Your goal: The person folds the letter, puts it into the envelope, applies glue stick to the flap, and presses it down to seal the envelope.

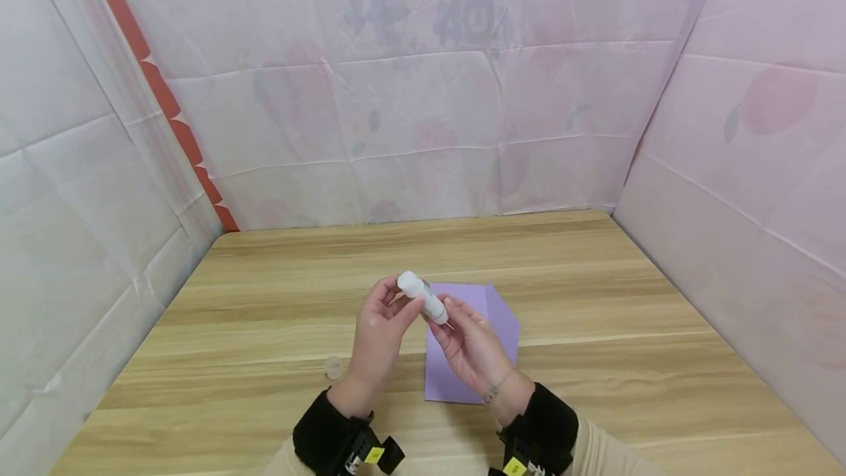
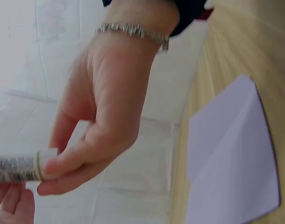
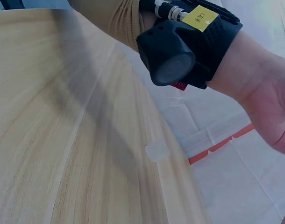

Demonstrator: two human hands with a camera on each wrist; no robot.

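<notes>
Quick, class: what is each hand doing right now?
Left hand: pinching the glue stick near its top.
Right hand: pinching the glue stick's lower end.

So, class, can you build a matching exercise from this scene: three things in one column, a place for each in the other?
Things:
1. glue stick
2. purple paper
3. clear cap

Places:
A. alone on the table, left of both hands
B. held up in both hands
C. flat on the table under the hands

Pairs: 1-B, 2-C, 3-A
</notes>
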